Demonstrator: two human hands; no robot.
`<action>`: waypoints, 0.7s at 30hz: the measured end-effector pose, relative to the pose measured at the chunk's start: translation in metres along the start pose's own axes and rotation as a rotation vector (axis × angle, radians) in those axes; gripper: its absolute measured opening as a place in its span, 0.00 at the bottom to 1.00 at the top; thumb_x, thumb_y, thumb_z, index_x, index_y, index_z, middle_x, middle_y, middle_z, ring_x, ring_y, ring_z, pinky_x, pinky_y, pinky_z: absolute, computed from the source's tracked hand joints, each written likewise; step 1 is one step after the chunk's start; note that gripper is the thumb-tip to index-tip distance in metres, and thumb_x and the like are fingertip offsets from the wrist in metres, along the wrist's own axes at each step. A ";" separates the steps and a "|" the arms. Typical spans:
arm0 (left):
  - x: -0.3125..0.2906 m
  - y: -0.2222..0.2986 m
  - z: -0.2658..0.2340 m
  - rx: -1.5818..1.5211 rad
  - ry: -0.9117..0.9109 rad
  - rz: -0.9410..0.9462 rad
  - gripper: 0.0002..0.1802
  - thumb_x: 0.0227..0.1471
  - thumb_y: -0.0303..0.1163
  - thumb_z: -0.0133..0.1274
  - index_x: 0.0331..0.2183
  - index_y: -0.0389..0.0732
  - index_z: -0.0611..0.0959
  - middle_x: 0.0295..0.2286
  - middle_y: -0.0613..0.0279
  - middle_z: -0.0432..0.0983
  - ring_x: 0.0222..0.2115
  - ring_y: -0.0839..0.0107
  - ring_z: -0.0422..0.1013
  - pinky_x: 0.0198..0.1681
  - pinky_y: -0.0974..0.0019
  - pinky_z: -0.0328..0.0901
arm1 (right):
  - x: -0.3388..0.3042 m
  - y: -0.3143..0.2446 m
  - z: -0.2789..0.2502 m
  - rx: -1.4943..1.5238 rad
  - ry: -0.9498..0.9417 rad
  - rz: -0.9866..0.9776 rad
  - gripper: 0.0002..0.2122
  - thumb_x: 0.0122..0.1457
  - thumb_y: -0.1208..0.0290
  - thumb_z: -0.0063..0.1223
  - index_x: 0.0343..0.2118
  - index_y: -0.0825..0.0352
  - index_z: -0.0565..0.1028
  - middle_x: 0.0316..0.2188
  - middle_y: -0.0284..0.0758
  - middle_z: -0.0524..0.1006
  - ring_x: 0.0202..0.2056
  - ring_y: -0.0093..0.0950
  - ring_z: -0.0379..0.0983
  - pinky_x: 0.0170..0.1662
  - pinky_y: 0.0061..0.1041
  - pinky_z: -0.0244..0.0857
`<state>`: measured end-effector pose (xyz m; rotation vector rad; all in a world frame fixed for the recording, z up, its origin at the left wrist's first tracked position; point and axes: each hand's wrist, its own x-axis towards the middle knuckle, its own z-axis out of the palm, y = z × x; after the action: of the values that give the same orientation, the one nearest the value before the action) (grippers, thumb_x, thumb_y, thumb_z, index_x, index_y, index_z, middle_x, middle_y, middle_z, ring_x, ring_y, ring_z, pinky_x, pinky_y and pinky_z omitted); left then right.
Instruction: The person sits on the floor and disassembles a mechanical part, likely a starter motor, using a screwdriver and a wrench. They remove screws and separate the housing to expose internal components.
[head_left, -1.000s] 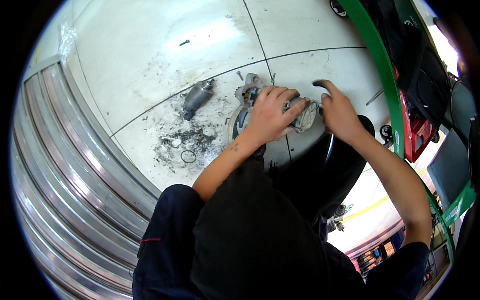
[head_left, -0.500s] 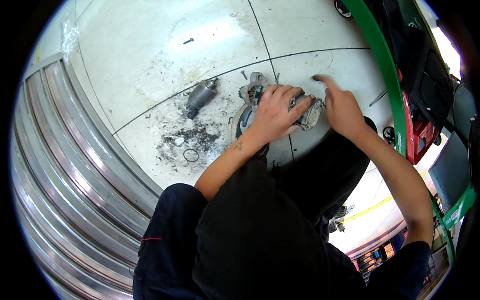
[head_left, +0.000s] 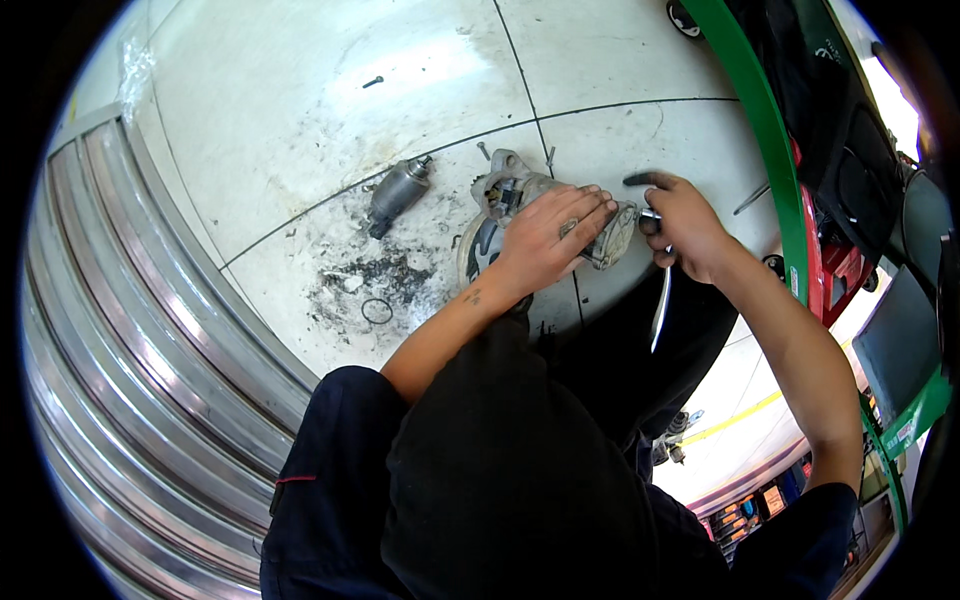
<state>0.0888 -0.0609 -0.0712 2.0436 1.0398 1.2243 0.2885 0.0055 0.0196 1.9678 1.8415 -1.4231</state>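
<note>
My left hand [head_left: 552, 232] is wrapped over the body of a greasy metal starter motor [head_left: 507, 185], holding it across my shoe. The motor's open nose points up and left, and its round end cap [head_left: 612, 243] sits beside my right hand. Closed around a shiny silver wrench [head_left: 660, 318], my right hand [head_left: 688, 226] keeps its dark-stained index finger stretched out. The tool's handle hangs below the fist, while its head shows close to the end cap; whether it touches is unclear. A grey cylindrical solenoid [head_left: 402, 190] lies left of the motor on the floor.
Several loose bolts lie about, one bolt [head_left: 373, 82] farther off. Black grime and a thin ring [head_left: 377, 311] mark the tiles on the left. A ribbed metal shutter [head_left: 150, 330] borders the left side; a green frame [head_left: 765, 130] curves along the right.
The wrench handle now shows below my right hand, where it was not visible before. That hand has turned and its fingers have curled in. My left hand stays on the motor.
</note>
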 end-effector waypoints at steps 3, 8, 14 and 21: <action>-0.002 0.000 -0.002 0.012 -0.020 0.000 0.43 0.26 0.25 0.68 0.53 0.37 0.80 0.51 0.54 0.78 0.52 0.52 0.75 0.54 0.49 0.70 | -0.002 -0.002 0.001 -0.216 0.043 -0.194 0.15 0.67 0.76 0.39 0.54 0.65 0.72 0.26 0.55 0.77 0.28 0.50 0.77 0.32 0.46 0.68; -0.003 0.000 -0.002 0.025 -0.015 -0.033 0.38 0.31 0.28 0.64 0.51 0.38 0.81 0.49 0.55 0.78 0.51 0.55 0.75 0.54 0.52 0.71 | -0.005 -0.004 0.003 -0.104 0.049 -0.105 0.15 0.67 0.77 0.41 0.55 0.65 0.71 0.26 0.53 0.78 0.27 0.49 0.76 0.32 0.45 0.67; -0.005 -0.001 -0.001 0.048 0.014 -0.002 0.36 0.32 0.29 0.63 0.51 0.39 0.82 0.47 0.57 0.79 0.51 0.57 0.75 0.54 0.53 0.71 | -0.007 -0.009 0.000 -0.484 0.063 -0.435 0.18 0.67 0.78 0.37 0.59 0.64 0.69 0.26 0.44 0.77 0.23 0.38 0.76 0.31 0.41 0.69; -0.006 0.000 -0.004 0.068 0.050 0.021 0.37 0.32 0.29 0.63 0.51 0.39 0.82 0.48 0.57 0.78 0.51 0.57 0.75 0.54 0.53 0.71 | -0.005 -0.020 -0.006 0.270 -0.180 0.373 0.23 0.61 0.76 0.48 0.61 0.60 0.68 0.25 0.43 0.78 0.27 0.43 0.78 0.30 0.44 0.72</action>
<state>0.0837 -0.0659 -0.0723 2.0898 1.0996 1.2730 0.2762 0.0109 0.0360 2.0741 1.1817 -1.7200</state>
